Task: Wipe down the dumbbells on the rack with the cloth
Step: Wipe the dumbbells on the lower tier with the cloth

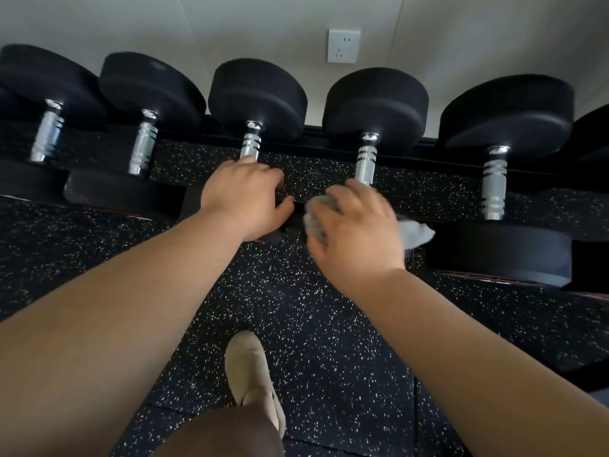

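left fingers: curled down over the near part of the middle dumbbell handle, thumb tucked toward the near side. Looks like a real grip, prob to stop it rolling.
right fingers: bent over the cloth and clutching it. Blurry tho, so can't say how tight.
left hand: sits just beside the right hand, not touching it afaict.
cloth: grey/white, bunched under the right palm, bits poke out both sides. It's at the near end of the fourth dumbbell handle, right where the chrome stops.
why there: imo the near head of that one is getting the wipe, but the hand covers it, so can't confirm contact.
dumbbells: row of black round-headed ones w/ ribbed chrome handles, lying front-to-back across the rack, far heads up by the wall.
neighbour: the dumbbell to the right has its near head just beside the cloth's loose end, so that flap could snag or drag on it.
in the way: heads sit close together, not much gap for a hand btw them. Handles are open from above, easy reach.
other stuff: speckled rubber floor under everything, beige shoe below the arms, white wall socket above the row.
progress: can't tell which ones are done, nothing looks wet or streaky.
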`<act>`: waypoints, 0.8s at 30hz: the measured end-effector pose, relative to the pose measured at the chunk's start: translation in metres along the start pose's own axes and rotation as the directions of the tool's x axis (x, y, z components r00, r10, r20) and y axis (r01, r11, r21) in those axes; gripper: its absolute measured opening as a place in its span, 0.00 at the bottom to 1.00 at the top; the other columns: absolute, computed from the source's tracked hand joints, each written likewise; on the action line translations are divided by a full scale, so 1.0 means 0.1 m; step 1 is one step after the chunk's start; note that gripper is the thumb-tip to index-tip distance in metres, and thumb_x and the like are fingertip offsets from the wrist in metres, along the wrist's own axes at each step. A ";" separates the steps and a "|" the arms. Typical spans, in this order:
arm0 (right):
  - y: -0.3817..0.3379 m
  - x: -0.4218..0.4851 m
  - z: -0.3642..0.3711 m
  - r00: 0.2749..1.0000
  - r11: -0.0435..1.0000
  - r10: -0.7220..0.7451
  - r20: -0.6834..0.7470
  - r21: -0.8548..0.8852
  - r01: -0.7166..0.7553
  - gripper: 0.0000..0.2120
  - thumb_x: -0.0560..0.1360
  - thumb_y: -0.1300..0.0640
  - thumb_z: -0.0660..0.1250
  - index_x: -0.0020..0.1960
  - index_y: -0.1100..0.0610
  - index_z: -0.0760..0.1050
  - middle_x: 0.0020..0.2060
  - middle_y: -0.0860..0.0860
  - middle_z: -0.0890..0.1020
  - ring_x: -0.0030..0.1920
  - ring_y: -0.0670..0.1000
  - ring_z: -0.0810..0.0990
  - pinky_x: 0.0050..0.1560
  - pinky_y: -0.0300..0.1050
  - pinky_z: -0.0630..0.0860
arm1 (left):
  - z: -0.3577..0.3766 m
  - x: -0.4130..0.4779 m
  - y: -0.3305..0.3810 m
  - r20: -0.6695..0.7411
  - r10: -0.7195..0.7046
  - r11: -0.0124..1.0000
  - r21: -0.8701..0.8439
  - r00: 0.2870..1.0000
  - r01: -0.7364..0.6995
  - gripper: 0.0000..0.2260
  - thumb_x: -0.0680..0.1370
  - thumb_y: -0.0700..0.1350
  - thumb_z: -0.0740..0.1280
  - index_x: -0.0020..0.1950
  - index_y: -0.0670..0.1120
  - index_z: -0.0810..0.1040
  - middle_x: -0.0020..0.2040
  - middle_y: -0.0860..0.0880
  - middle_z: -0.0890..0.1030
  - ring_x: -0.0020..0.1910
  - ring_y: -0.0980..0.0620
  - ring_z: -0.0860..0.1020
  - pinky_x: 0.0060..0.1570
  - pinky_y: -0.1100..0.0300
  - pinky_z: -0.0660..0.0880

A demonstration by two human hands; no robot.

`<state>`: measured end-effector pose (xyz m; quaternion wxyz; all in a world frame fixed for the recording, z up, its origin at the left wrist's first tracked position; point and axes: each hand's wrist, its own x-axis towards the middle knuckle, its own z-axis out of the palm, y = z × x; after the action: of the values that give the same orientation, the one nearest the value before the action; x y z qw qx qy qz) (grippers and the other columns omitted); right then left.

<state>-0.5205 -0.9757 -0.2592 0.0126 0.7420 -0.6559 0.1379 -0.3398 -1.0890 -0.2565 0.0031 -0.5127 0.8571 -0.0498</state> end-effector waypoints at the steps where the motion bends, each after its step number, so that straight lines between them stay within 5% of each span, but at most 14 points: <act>1: -0.05 0.04 0.03 0.994 0.994 -0.109 0.027 -0.029 0.110 0.17 0.78 0.45 0.64 0.62 0.49 0.83 0.62 0.49 0.81 0.71 0.59 0.71 0.77 0.60 0.62 | -0.01 0.00 0.00 -0.002 -0.003 1.000 -0.007 1.000 0.003 0.18 0.78 0.64 0.61 0.51 0.52 0.81 0.47 0.52 0.83 0.55 0.46 0.78 0.52 0.50 0.73; 3: -0.02 0.07 0.09 0.967 0.966 -0.252 0.038 -0.042 0.253 0.15 0.77 0.46 0.65 0.59 0.50 0.84 0.57 0.47 0.82 0.69 0.57 0.73 0.76 0.57 0.62 | -0.01 -0.01 0.01 -0.006 -0.008 1.000 -0.015 1.000 0.008 0.17 0.78 0.64 0.62 0.51 0.53 0.81 0.48 0.52 0.83 0.55 0.46 0.78 0.53 0.50 0.74; 5: 0.17 -0.02 0.11 0.970 0.970 -0.237 -0.053 0.035 0.239 0.16 0.77 0.49 0.68 0.61 0.52 0.83 0.61 0.47 0.82 0.71 0.56 0.73 0.76 0.55 0.64 | 0.00 -0.01 -0.01 -0.015 -0.007 1.000 -0.018 1.000 0.007 0.18 0.78 0.64 0.60 0.51 0.53 0.81 0.47 0.52 0.83 0.55 0.46 0.78 0.53 0.50 0.74; 8: 0.43 -0.34 0.10 0.985 0.947 0.006 -0.174 0.316 0.050 0.20 0.80 0.53 0.68 0.71 0.56 0.77 0.73 0.50 0.75 0.77 0.56 0.66 0.78 0.56 0.63 | 0.01 -0.02 0.00 -0.018 -0.010 1.000 -0.016 1.000 0.010 0.23 0.76 0.66 0.54 0.52 0.53 0.81 0.47 0.53 0.83 0.55 0.46 0.78 0.52 0.49 0.75; 11: 0.45 -0.64 0.13 0.934 0.744 0.355 -0.042 0.617 -0.256 0.26 0.85 0.50 0.58 0.80 0.58 0.64 0.81 0.49 0.61 0.82 0.50 0.54 0.82 0.56 0.56 | 0.03 -0.01 0.00 -0.025 -0.016 1.000 -0.018 1.000 0.015 0.22 0.78 0.66 0.56 0.54 0.54 0.82 0.48 0.54 0.83 0.56 0.48 0.78 0.52 0.50 0.74; 13: 0.33 -0.69 0.13 0.879 0.646 0.471 0.071 0.651 -0.399 0.29 0.85 0.48 0.54 0.83 0.57 0.56 0.83 0.47 0.53 0.83 0.49 0.47 0.83 0.55 0.50 | 0.03 -0.01 0.00 -0.018 -0.015 1.000 -0.014 1.000 0.014 0.21 0.78 0.66 0.57 0.54 0.54 0.82 0.48 0.54 0.83 0.56 0.48 0.77 0.52 0.51 0.73; 15: 0.20 -0.61 0.10 0.882 0.730 0.468 0.046 0.543 -0.415 0.29 0.85 0.47 0.54 0.83 0.56 0.58 0.83 0.48 0.52 0.83 0.53 0.44 0.82 0.55 0.46 | 0.02 -0.01 0.00 -0.009 -0.011 1.000 -0.007 1.000 0.011 0.21 0.79 0.66 0.58 0.55 0.54 0.82 0.49 0.54 0.83 0.56 0.47 0.77 0.51 0.51 0.74; 19: 0.28 -0.47 0.09 0.970 0.898 0.238 -0.045 0.390 -0.203 0.27 0.83 0.45 0.60 0.79 0.55 0.67 0.80 0.51 0.62 0.82 0.57 0.52 0.81 0.63 0.51 | -0.01 -0.02 0.01 -0.030 -0.006 1.000 0.000 1.000 0.006 0.19 0.79 0.65 0.61 0.54 0.53 0.82 0.47 0.53 0.82 0.54 0.46 0.77 0.49 0.50 0.74; 22: 0.54 -0.60 0.16 0.956 0.812 0.292 -0.028 0.535 -0.233 0.23 0.85 0.48 0.57 0.76 0.57 0.69 0.77 0.46 0.67 0.80 0.51 0.59 0.81 0.56 0.57 | -0.01 -0.03 0.03 -0.040 -0.018 1.000 -0.014 0.999 0.017 0.17 0.79 0.64 0.63 0.54 0.53 0.83 0.48 0.52 0.83 0.55 0.46 0.78 0.49 0.51 0.73; 24: 0.63 -0.72 0.25 0.904 0.662 0.423 0.062 0.660 -0.355 0.21 0.86 0.46 0.53 0.71 0.57 0.71 0.69 0.36 0.71 0.73 0.50 0.69 0.75 0.61 0.66 | 0.00 -0.02 0.03 -0.040 -0.024 1.000 -0.003 0.999 0.024 0.17 0.79 0.64 0.62 0.53 0.54 0.82 0.48 0.53 0.83 0.55 0.46 0.78 0.48 0.51 0.73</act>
<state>-0.5844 -0.9200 -0.3092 -0.2466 0.5331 -0.7068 0.3943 -0.3417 -1.0853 -0.2570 -0.0154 -0.5220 0.8507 -0.0593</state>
